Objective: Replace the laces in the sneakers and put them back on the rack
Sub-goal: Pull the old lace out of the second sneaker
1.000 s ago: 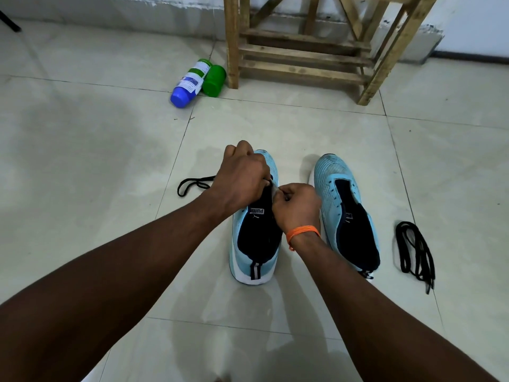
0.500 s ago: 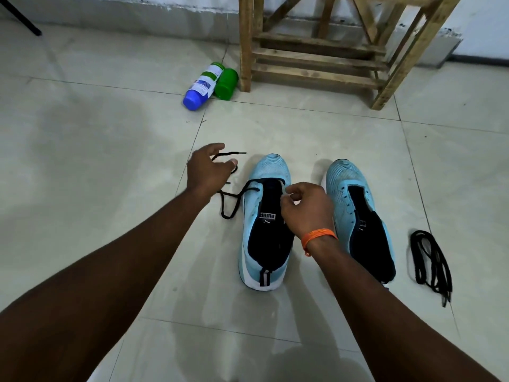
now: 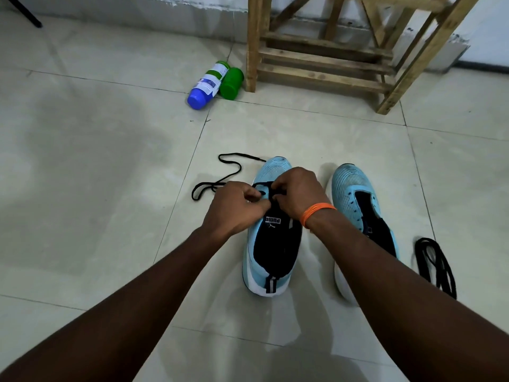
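Early stage: black cord lace (image 3: 228, 175) sits only in the front eyelets of one light-blue knit sneaker (image 3: 271, 252). The matching second sneaker (image 3: 355, 188) is unlaced, coiled black lace (image 3: 435, 263) beside it. Both stand on the floor, apart from the slatted wooden rack (image 3: 325, 62). The left hand (image 3: 237, 208), earlier drawing lace outward, has rejoined the right hand (image 3: 297, 194); both pinch lace at the eyelets

Rack (image 3: 325, 62) cut off above — forearm (image 3: 391, 274) hides heel of right sneaker (image 3: 355, 188).

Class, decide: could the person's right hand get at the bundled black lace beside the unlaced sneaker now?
Probably yes: bare floor surrounds the bundled lace, with only the unlaced sneaker to pass over; but the right hand must first release the threaded lace it pinches.
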